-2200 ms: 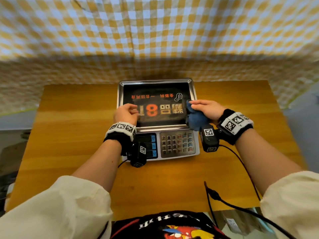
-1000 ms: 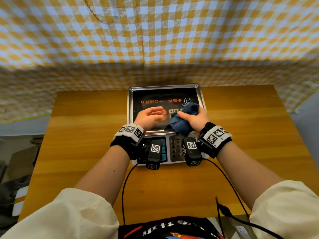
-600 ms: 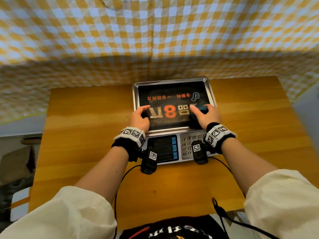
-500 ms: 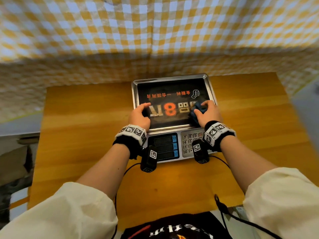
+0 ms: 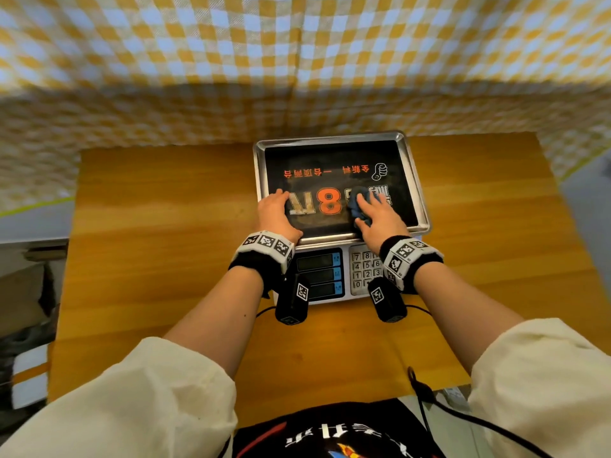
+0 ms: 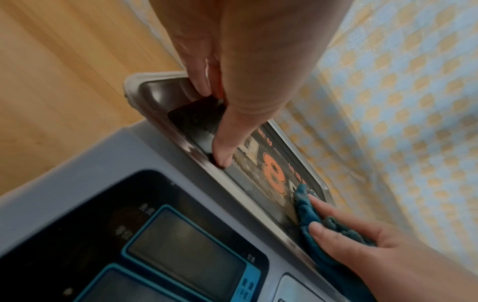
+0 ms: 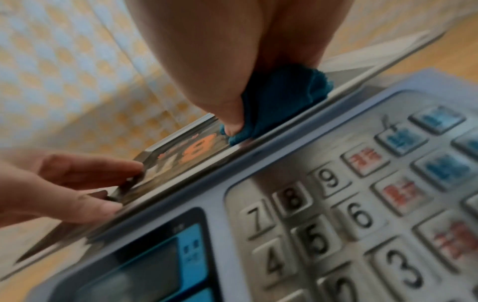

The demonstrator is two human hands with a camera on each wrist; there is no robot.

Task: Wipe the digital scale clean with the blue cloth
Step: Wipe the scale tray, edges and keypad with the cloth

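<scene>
The right hand (image 5: pixel 377 218) presses the bunched blue cloth (image 5: pixel 358 206) flat-fingered on the digital scale (image 5: pixel 340 180), mid-wipe; next, likely sweep toward the flat, bracing left hand (image 5: pixel 276 214).

**Both hands down, forearms extended forward**

Left hand (image 5: pixel 276 214) lies palm-down, fingers fairly straight and spread, thumb tip pressed down apart from the other fingers (image 6: pixel 199 81). Right hand (image 5: pixel 377 216) is also palm-down, fingers extended and slightly splayed, thumb (image 7: pixel 230 120) pushing downward; no closed grip visible. Both wrists wear black bands with white marker tags, with a black camera module under each. Forearms bare, cream sleeves pushed up near the elbows. Right wrist view is blurred.
</scene>
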